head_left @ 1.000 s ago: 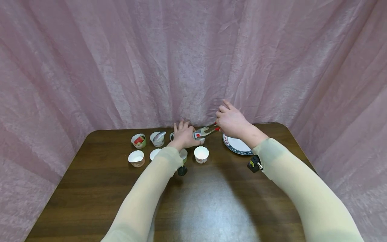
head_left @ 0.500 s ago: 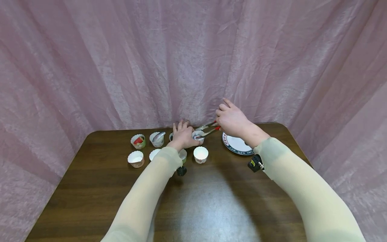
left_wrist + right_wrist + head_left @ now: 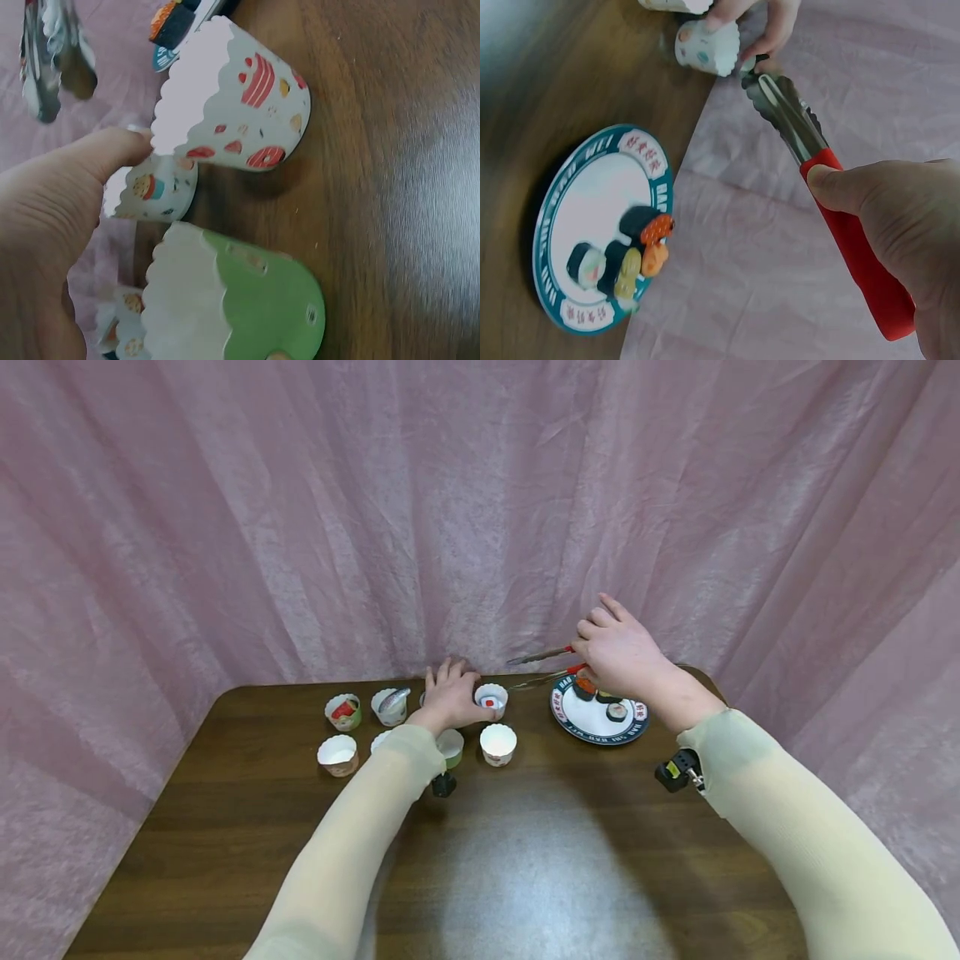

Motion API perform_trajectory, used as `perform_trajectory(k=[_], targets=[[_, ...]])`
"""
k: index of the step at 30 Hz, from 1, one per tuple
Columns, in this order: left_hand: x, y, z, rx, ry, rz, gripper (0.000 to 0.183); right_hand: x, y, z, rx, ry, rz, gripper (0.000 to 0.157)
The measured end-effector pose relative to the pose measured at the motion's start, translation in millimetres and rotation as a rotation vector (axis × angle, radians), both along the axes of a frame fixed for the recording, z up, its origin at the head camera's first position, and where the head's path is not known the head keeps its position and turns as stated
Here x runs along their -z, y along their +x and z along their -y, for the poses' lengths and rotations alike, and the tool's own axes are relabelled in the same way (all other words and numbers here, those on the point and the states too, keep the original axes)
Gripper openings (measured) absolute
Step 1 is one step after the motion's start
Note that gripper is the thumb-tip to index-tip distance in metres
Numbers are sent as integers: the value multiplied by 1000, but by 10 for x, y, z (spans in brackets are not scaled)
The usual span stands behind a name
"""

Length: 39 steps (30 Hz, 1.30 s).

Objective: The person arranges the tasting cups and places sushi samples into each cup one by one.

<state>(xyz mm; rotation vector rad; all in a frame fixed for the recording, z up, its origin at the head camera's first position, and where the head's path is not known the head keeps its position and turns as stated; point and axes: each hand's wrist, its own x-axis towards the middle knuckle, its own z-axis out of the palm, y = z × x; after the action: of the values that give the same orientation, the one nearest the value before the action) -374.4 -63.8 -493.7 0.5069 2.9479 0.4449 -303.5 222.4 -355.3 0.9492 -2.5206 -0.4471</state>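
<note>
In the head view my left hand (image 3: 452,697) reaches to the back row of paper cups. Its thumb and index finger hold the near left side of a white paper cup (image 3: 491,695). A small white piece with a red centre (image 3: 489,703) lies inside that cup. My right hand (image 3: 618,647) grips food tongs (image 3: 555,653) above the back edge of the plate. Red handles (image 3: 859,255) fill the palm in the right wrist view. The tongs stand spread in the head view, with nothing visible between their tips.
A white plate with a blue lettered rim (image 3: 592,737) carries several toy sushi pieces (image 3: 645,225). Other paper cups stand in two rows, including one with a red piece (image 3: 345,708) and one with a silvery piece (image 3: 393,700). A pink curtain (image 3: 480,510) hangs behind the table.
The white piece with the red centre, earlier between the tongs, now lies in the cup. My right hand has moved right with the spread tongs, uncovering more of the plate. The left hand barely moved.
</note>
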Motion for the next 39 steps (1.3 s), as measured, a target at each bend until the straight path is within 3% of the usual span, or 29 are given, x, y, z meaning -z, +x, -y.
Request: perform_trajectory(k=[3,9,16,24,35,39], targets=[[-24,-18,47,7,2,-3,97,-7,15,-104,12,-17,-10,28],[-105,-2,126,32,-15,-30,92,-7,55,-266,42,-36,-10,35],[-333,140,225,89,28,-84,83,-3,129,-419,75,-60,0,42],[-529,238,453,98,104,-117,86,44,161,-597,48,-115,-33,44],[-670,423,764,144,141,-207,85,81,186,-673,102,-79,-42,59],[-708,508,842,154,150,-223,81,96,186,-713,114,-76,-49,52]])
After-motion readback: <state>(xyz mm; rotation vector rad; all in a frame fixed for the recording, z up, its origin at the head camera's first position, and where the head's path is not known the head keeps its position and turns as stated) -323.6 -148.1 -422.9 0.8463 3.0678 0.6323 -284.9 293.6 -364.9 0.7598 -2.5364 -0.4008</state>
